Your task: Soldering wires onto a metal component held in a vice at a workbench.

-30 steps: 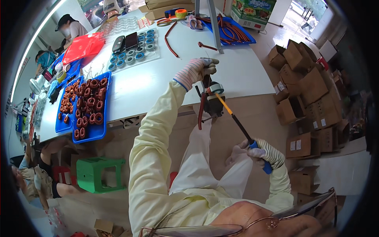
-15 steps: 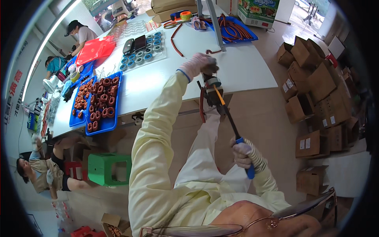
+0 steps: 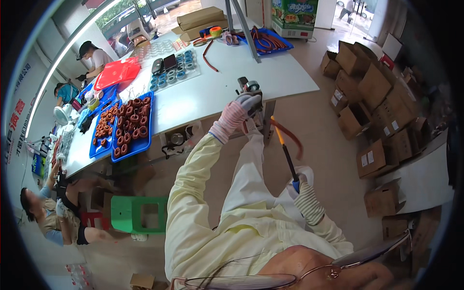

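My right hand was clamped round the tool, which slanted up-left; the wire curved along its right. My left hand covered the vise, grip unclear.

That white table there has two blue trays of copper-coloured coils at its near edge, a dark metal fixture farther right along it, a curved red strip deeper in, and another blue tray by the right edge.
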A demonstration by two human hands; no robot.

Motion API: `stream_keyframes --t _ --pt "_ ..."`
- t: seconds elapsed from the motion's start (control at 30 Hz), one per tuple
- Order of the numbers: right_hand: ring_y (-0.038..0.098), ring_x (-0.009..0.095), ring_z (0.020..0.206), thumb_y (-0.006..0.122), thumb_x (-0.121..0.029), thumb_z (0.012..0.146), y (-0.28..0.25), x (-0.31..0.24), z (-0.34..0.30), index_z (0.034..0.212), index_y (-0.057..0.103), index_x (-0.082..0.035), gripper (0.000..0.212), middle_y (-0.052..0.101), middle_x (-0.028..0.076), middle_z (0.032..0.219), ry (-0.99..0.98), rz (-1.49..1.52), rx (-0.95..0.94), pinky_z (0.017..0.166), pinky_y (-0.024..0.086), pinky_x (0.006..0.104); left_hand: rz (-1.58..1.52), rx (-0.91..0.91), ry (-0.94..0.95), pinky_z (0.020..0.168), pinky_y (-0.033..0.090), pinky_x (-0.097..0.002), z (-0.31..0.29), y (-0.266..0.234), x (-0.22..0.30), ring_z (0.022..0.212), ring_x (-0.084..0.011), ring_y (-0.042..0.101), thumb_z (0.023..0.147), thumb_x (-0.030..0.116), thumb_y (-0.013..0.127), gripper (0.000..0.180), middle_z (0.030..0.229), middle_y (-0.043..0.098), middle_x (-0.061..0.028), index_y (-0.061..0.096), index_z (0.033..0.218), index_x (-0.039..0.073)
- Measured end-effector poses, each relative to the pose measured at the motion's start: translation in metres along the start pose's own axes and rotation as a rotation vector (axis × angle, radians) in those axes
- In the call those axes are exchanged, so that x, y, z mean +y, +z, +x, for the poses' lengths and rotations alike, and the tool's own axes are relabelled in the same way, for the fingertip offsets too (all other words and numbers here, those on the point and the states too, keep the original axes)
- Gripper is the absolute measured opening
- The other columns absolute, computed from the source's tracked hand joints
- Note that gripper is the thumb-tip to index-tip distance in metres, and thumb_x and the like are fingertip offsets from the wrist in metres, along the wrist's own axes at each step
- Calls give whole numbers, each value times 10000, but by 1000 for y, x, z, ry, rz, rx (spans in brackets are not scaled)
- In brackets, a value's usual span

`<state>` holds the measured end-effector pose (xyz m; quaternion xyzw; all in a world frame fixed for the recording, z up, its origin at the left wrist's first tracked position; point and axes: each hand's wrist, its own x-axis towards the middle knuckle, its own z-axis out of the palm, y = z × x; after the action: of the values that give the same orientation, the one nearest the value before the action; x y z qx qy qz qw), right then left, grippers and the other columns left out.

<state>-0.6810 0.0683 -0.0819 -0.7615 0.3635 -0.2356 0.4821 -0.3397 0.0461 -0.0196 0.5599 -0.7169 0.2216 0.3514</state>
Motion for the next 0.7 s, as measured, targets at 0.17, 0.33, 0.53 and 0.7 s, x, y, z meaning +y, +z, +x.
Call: stream_keyframes --t 0.17,0.33,0.53,0.7 --pt "447 87 502 630 -169 817 -19 -46 74 1044 501 -41 290 479 15 672 21 -24 -236 442 382 239 -1012 541 -749 699 529 -292 2 5 -50 735 -179 606 924 155 476 334 761 585 -69 497 1190 -46" --pt "391 30 423 648 -236 803 -36 -82 159 969 511 -42 290 457 -13 630 352 243 -592 363 320 181 -1556 518 -874 642 525 -255 25 4 -84 658 -148 576 912 149 511 393 720 535 -37 431 1244 -45" --pt "429 41 412 641 -239 794 -42 -85 226 1052 522 6 375 544 44 643 482 563 -885 358 351 178 -1799 74 -1177 550 398 -189 49 48 -140 557 -93 445 921 154 499 382 658 454 14 427 1235 -52" --pt "346 23 365 575 -385 858 -33 -58 204 1158 467 26 519 461 6 560 499 854 -944 313 285 179 -1616 -162 -1286 505 361 -186 63 47 -147 547 -76 426 929 167 485 343 634 428 27 459 1208 -33"
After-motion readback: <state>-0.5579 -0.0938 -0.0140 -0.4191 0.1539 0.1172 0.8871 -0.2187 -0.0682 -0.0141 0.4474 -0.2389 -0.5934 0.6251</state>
